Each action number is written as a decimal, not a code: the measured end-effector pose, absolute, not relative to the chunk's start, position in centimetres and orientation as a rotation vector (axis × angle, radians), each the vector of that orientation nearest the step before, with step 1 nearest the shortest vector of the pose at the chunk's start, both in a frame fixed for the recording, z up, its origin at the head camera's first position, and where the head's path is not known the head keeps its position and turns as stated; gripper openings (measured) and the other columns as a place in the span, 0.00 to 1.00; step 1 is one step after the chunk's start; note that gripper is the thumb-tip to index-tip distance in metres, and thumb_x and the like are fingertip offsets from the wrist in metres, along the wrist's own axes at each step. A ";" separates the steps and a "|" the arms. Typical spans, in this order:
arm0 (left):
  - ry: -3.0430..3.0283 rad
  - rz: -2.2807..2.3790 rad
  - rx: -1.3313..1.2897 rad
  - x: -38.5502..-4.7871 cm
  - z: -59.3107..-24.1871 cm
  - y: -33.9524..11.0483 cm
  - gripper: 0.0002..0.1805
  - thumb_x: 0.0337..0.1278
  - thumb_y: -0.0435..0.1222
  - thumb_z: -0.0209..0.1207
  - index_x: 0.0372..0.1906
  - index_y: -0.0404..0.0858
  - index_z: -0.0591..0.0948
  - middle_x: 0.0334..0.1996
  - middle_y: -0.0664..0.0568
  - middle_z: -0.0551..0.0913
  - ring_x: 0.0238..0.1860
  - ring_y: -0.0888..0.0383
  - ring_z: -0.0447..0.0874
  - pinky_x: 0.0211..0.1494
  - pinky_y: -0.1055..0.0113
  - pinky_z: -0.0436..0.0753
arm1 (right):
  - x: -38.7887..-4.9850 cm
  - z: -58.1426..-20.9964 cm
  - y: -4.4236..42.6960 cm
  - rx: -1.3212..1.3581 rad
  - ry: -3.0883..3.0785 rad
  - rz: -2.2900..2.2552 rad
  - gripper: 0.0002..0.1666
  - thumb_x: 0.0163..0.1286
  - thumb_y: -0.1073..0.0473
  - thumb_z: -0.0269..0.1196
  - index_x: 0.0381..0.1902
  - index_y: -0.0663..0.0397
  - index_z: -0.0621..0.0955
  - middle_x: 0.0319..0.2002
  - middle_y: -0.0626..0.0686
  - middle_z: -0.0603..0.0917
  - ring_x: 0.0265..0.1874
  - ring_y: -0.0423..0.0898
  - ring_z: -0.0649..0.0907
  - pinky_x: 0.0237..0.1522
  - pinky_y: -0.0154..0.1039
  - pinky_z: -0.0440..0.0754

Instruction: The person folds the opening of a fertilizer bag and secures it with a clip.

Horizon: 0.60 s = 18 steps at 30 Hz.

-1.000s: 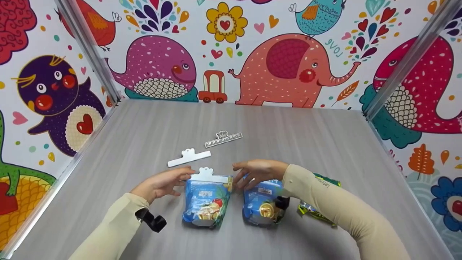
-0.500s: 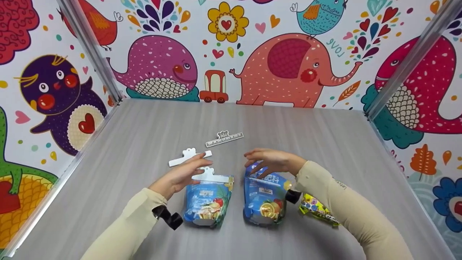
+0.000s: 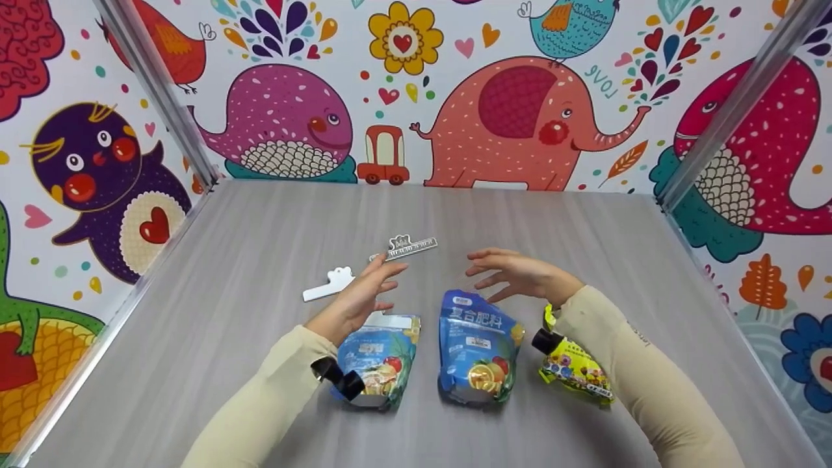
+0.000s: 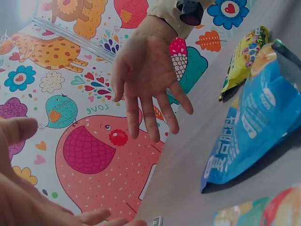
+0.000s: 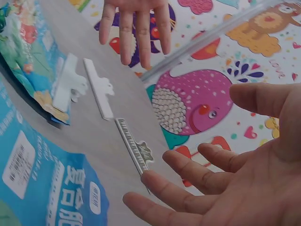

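My left hand (image 3: 356,300) hovers over the top of a blue pouch (image 3: 380,367), fingers spread and holding nothing. A white clip (image 5: 70,84) sits across that pouch's top edge, partly hidden by the hand in the head view. My right hand (image 3: 530,276) is held above and beyond the top of a second blue pouch (image 3: 480,348), its fingers apart and relaxed. This pouch carries no clip at its top. Both palms face each other across a gap, as the left wrist view shows with the right hand (image 4: 148,77).
A loose white clip (image 3: 325,287) lies left of my left hand. Farther back lies a silver clip with a piano-key pattern (image 3: 416,247). Below my right forearm is a yellow flowered bag (image 3: 575,374). A printed wall (image 3: 390,84) with metal corner posts closes off the table's back.
Both hands have moved forward and to the right, away from the pouches. The second pouch's top, earlier covered by the right hand, now shows. The pouches look unmoved.
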State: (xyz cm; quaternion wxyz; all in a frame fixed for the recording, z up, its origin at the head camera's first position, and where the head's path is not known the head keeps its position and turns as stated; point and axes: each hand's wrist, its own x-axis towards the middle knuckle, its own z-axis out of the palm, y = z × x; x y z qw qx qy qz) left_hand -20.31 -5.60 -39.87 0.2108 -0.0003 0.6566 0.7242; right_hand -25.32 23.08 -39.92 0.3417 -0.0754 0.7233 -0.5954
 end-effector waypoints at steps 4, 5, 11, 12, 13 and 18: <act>1.806 2.024 -0.029 -21.0 -40.1 -4.5 0.48 0.66 0.43 0.53 0.79 0.36 0.37 0.76 0.35 0.53 0.75 0.35 0.48 0.70 0.35 0.55 | -25.6 -40.4 24.0 -0.147 1.882 -1.585 0.37 0.76 0.51 0.53 0.75 0.62 0.57 0.69 0.70 0.63 0.68 0.70 0.64 0.64 0.66 0.64; 1.802 2.021 -0.034 -21.1 -40.2 -4.2 0.49 0.66 0.43 0.53 0.79 0.36 0.37 0.75 0.35 0.54 0.74 0.35 0.48 0.70 0.36 0.55 | -25.6 -40.5 24.2 -0.133 1.882 -1.594 0.37 0.76 0.51 0.53 0.75 0.62 0.57 0.69 0.70 0.63 0.68 0.70 0.64 0.65 0.66 0.64; 1.763 2.002 -0.065 -21.6 -41.2 -2.2 0.50 0.66 0.45 0.54 0.79 0.37 0.35 0.76 0.35 0.51 0.75 0.35 0.47 0.71 0.37 0.55 | -25.8 -41.5 25.4 -0.060 1.873 -1.625 0.39 0.76 0.52 0.53 0.76 0.62 0.55 0.71 0.69 0.61 0.70 0.70 0.60 0.66 0.67 0.60; 1.756 2.000 -0.074 -21.6 -41.4 -1.9 0.50 0.66 0.45 0.55 0.79 0.37 0.36 0.76 0.35 0.51 0.75 0.35 0.48 0.71 0.37 0.55 | -25.9 -41.6 25.6 -0.048 1.872 -1.627 0.39 0.76 0.52 0.54 0.76 0.62 0.55 0.71 0.69 0.60 0.70 0.70 0.60 0.66 0.67 0.61; 1.748 1.997 -0.080 -21.7 -41.7 -1.6 0.50 0.66 0.45 0.55 0.79 0.37 0.36 0.76 0.35 0.50 0.75 0.35 0.47 0.71 0.38 0.55 | -25.9 -41.8 25.7 -0.036 1.877 -1.624 0.39 0.76 0.52 0.54 0.76 0.62 0.54 0.71 0.69 0.60 0.70 0.70 0.60 0.66 0.67 0.61; 1.734 1.988 -0.128 -22.0 -43.0 -0.3 0.51 0.64 0.45 0.56 0.79 0.36 0.37 0.76 0.33 0.50 0.74 0.35 0.49 0.70 0.39 0.55 | -26.1 -42.5 26.3 0.023 1.907 -1.599 0.40 0.76 0.51 0.55 0.76 0.62 0.54 0.71 0.69 0.61 0.69 0.69 0.63 0.65 0.67 0.63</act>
